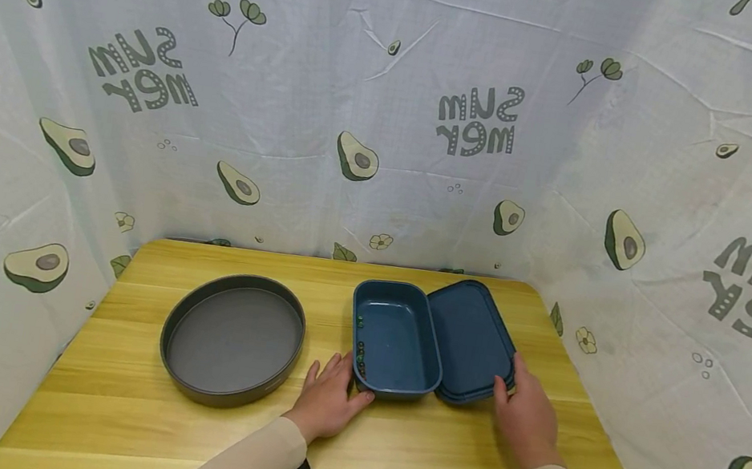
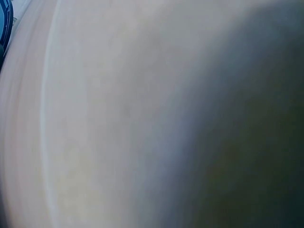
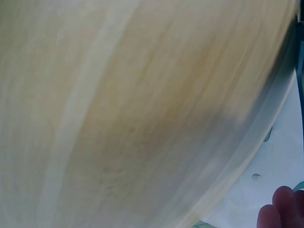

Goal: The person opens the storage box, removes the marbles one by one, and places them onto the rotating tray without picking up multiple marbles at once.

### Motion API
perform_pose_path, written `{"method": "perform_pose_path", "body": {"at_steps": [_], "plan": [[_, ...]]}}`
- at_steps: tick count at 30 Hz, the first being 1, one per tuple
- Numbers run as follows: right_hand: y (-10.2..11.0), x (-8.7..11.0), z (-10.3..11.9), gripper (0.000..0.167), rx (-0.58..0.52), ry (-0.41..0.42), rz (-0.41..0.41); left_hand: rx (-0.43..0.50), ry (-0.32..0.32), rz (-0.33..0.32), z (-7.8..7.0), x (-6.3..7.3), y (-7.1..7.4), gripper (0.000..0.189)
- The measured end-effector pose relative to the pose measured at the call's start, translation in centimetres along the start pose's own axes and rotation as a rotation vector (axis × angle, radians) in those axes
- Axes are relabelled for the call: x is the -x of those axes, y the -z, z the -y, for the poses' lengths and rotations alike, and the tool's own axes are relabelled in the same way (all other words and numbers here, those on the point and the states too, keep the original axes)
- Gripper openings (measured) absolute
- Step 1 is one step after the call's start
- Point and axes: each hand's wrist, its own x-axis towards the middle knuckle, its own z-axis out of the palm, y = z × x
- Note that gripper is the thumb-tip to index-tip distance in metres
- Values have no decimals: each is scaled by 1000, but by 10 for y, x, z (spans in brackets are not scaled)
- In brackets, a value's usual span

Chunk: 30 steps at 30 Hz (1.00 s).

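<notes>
In the head view, a blue rectangular container [image 1: 399,343] stands uncovered on the table, with several small dark and green beads [image 1: 361,355] along the left side of its inside. My left hand [image 1: 327,401] rests at its near left corner, fingers spread and mostly straight, the thumb along the near edge. A matching blue lid [image 1: 470,338] lies tilted against the container's right side. With my right hand [image 1: 527,415] I grip the lid's near right corner between thumb and fingers. Fingertips of the right hand [image 3: 281,209] show at the lower right of the right wrist view.
A round dark grey pan [image 1: 232,339] sits to the left of the container on the wooden table [image 1: 414,467]. A white curtain [image 1: 295,93] printed with avocados hangs behind the table and along both sides. The left wrist view is mostly blurred tabletop.
</notes>
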Motion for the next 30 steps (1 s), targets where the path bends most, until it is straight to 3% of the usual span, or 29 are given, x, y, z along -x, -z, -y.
{"method": "perform_pose_path", "body": {"at_steps": [30], "plan": [[-6, -2, -16, 64, 98, -93, 212, 20, -3, -15, 0, 0, -2, 85]]}}
